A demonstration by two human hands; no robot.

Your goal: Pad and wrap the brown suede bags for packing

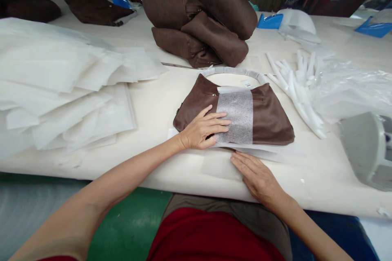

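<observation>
A brown leather bag (271, 120) lies flat on the white table, its handle (234, 71) wrapped in white material and curving away at the back. A speckled grey sheet (238, 118) covers the bag's middle. My left hand (205, 128) rests with fingers spread on the bag and the left edge of that sheet. Thin white paper (263, 151) sticks out from under the bag's front edge. Just in front of the bag, my right hand (257, 175) lies with fingers extended on the white paper, its fingertips near a dark strip at the bag's front edge.
Stacked white sheets (76, 85) cover the table's left side. Brown bags (199, 20) are piled behind. At right are white foam-like strips (298, 85), clear plastic (352, 85) and a grey dispenser-like object (366, 147). People sit across the table (147, 118).
</observation>
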